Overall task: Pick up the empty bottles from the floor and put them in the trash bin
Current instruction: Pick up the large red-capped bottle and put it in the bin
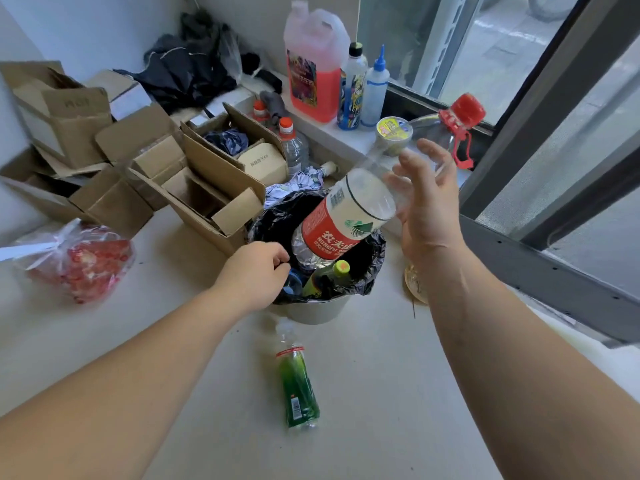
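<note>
Large bottle at bin mouth, base down, tilted toward window.

Right hand (424,202) fingers spread, loosely against the large clear bottle (349,216), red cap up; grip uncertain. Left hand (258,271) curled at the trash bin (317,311) rim, grasp unclear. Green-capped bottle (327,277) inside bin. Green-label bottle (298,379) lies on floor just before bin.

Bright window daylight, wide-angle edge distortion

Large bottle (349,216): clear, red-and-white label, red cap. Floor bottle (298,386): green label. Bin (315,311): grey, black liner (277,220). Jug (313,64): pink liquid.
</note>
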